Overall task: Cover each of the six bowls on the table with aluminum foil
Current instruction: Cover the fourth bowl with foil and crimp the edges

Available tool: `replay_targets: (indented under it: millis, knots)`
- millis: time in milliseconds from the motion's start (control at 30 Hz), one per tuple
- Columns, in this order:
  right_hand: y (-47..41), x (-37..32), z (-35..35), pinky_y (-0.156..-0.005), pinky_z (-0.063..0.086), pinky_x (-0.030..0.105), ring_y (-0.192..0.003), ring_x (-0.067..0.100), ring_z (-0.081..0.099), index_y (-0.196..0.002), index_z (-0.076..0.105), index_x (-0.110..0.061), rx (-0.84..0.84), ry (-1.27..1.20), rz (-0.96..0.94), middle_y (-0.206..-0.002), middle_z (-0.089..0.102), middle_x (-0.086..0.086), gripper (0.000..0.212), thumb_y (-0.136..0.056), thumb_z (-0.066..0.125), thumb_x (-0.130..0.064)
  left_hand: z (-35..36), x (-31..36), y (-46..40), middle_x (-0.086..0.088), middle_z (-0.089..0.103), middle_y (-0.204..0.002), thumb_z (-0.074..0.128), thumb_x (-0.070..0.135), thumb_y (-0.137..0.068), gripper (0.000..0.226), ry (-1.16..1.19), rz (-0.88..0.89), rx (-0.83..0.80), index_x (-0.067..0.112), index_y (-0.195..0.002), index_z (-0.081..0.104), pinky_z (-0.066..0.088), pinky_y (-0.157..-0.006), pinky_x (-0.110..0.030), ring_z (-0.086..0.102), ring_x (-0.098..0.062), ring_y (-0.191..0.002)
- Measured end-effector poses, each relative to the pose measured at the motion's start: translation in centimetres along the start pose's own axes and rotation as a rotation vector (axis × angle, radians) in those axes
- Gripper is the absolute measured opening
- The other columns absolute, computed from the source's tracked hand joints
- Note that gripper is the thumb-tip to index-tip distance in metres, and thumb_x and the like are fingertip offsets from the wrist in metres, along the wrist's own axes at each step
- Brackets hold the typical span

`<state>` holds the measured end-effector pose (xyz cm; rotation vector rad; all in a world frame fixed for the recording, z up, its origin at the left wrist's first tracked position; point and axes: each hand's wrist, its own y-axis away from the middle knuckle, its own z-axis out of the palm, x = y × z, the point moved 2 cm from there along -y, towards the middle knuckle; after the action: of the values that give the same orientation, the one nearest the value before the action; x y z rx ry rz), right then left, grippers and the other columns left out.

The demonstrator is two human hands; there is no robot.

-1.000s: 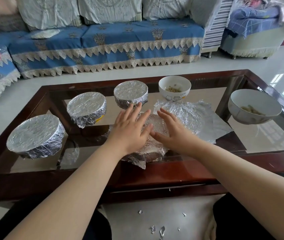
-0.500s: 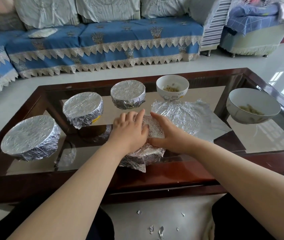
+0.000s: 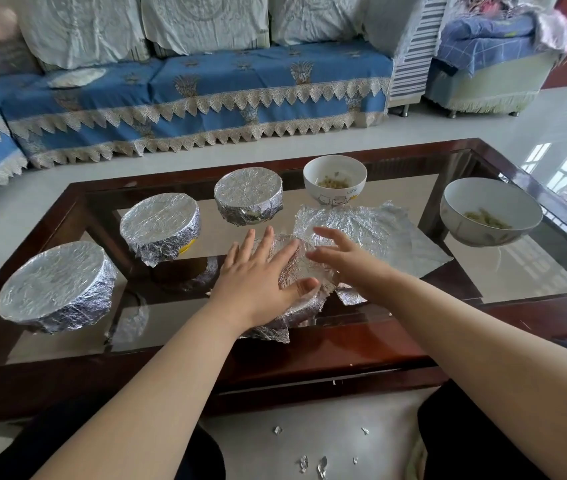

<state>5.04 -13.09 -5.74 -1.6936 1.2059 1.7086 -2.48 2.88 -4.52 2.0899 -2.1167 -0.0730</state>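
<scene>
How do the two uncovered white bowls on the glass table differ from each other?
The small white bowl with cartoon figures stands at the far side of the glass table, just behind the loose foil sheet; the larger plain white bowl stands to the right, apart from it. The small one is narrower and printed, the larger one wider and mostly plain. Both are upright, uncovered, and hold a little greenish-yellow food.

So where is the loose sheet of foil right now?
The loose foil sheet lies flat on the glass table, right of centre, between the two uncovered bowls and just beyond the right hand.
</scene>
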Motion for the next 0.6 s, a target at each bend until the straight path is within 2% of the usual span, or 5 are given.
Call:
replay_targets:
  millis: [167,267,367,500,600]
  knots:
    - [-0.1,0.8,-1.0,-0.059,0.047,0.026,-0.067,0.016,0.052,-0.125,0.057,-0.017,-0.152,-0.13,0.235,-0.092,0.057,0.01,0.043,-0.09,0.063,-0.041,0.0,-0.1,-0.2,-0.003,-0.026,-0.162,0.0,0.093,-0.062,0.095,-0.019,0.034,-0.028,0.058,-0.148,-0.015,-0.009,-0.122,-0.052,-0.023,-0.025,-0.15]
    - [-0.2,1.0,-1.8,-0.065,0.053,0.028,-0.062,0.014,0.06,-0.127,0.055,-0.018,-0.209,-0.144,0.32,-0.075,0.061,0.004,0.059,-0.081,0.065,-0.052,-0.1,0.0,-0.3,0.001,-0.031,-0.16,0.0,0.093,-0.061,0.094,-0.038,0.055,-0.038,0.059,-0.147,-0.015,-0.006,-0.122,-0.055,-0.023,-0.028,-0.15]
    - [-0.2,1.0,-1.9,-0.068,0.055,0.028,-0.067,0.016,0.066,-0.131,0.053,-0.012,-0.247,-0.177,0.35,-0.078,0.065,0.006,0.074,-0.073,0.068,-0.055,-0.1,0.0,-0.3,0.005,-0.029,-0.16,-0.001,0.092,-0.06,0.095,-0.038,0.074,-0.036,0.059,-0.148,-0.013,-0.006,-0.121,-0.057,-0.022,-0.028,-0.15]
    - [-0.5,0.9,-2.0,-0.049,0.05,0.021,-0.049,0.008,0.056,-0.115,0.06,-0.013,-0.144,-0.252,0.312,-0.058,0.058,-0.003,0.041,-0.086,0.066,-0.041,0.0,-0.2,-0.3,0.009,-0.022,-0.163,0.002,0.092,-0.064,0.089,-0.026,0.114,-0.032,0.061,-0.147,-0.013,-0.006,-0.121,-0.058,-0.023,-0.024,-0.15]
    - [-0.7,0.9,-2.3,-0.045,0.047,0.02,-0.048,0.005,0.055,-0.124,0.056,-0.012,-0.101,-0.284,0.277,-0.059,0.061,-0.005,0.036,-0.091,0.063,-0.025,0.1,-0.3,-0.4,0.009,-0.019,-0.164,0.006,0.09,-0.07,0.083,-0.044,0.146,-0.031,0.063,-0.145,-0.014,-0.006,-0.121,-0.057,-0.02,-0.023,-0.151]
